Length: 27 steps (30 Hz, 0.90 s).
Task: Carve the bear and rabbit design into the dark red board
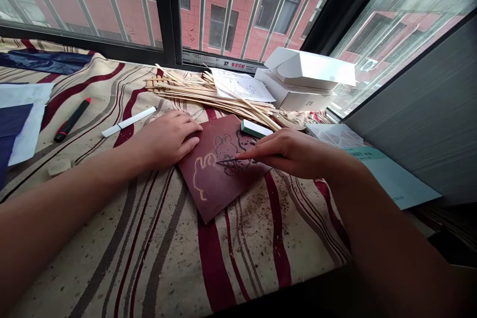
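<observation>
A dark red carving block (210, 186) lies tilted on the striped cloth, with pale carved lines and a drawn cartoon animal outline on its surface. My right hand (286, 151) pinches a slim carving knife (228, 161), and its pointed tip touches the block at the drawn outline. My left hand (167, 139) rests flat on the block's upper left edge, pressing it down with the fingers together. A small green and white eraser block (257, 128) lies just beyond the carving block's top corner, near my right fingers.
The striped cloth (227, 273) is scattered with carving crumbs. Beyond it lie bamboo strips (208, 97), a drawing on paper (242, 84) and a white ZTE box (294, 94). A red-tipped black marker (72, 120), a white pen (128, 121) and blue sheets (44, 62) lie left. A barred window runs behind.
</observation>
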Each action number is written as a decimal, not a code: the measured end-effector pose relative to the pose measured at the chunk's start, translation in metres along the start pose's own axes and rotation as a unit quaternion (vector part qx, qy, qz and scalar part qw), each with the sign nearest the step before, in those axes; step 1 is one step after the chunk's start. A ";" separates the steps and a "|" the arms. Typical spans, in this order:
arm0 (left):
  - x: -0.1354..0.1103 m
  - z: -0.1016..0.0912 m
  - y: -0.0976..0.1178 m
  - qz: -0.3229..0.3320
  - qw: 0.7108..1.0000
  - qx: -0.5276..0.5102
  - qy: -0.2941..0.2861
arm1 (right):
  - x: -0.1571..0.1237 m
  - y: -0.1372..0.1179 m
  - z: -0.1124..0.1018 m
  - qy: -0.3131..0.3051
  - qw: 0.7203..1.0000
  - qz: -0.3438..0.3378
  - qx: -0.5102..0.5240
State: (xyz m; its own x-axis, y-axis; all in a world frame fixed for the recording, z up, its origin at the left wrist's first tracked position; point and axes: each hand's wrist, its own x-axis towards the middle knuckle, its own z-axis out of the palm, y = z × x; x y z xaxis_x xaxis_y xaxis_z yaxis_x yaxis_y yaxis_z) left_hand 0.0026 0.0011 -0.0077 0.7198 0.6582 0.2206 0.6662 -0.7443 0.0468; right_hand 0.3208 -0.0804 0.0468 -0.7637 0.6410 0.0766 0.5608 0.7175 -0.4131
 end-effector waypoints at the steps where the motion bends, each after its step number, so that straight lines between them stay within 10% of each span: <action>1: 0.000 0.000 0.000 0.000 1.000 -0.002 -0.001 | 0.000 -0.001 0.000 0.000 1.000 -0.003 0.003; 27: 0.000 0.008 0.002 0.014 0.998 -0.043 -0.033 | -0.008 -0.036 0.012 -0.036 0.992 0.037 -0.113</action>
State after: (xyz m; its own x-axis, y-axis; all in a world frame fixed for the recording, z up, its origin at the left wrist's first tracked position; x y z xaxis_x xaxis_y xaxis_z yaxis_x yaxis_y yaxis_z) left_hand 0.0055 0.0000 -0.0158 0.7509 0.6411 0.1588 0.6288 -0.7674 0.1250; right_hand 0.3030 -0.1139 0.0503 -0.7337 0.6794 -0.0140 0.6677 0.7170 -0.2000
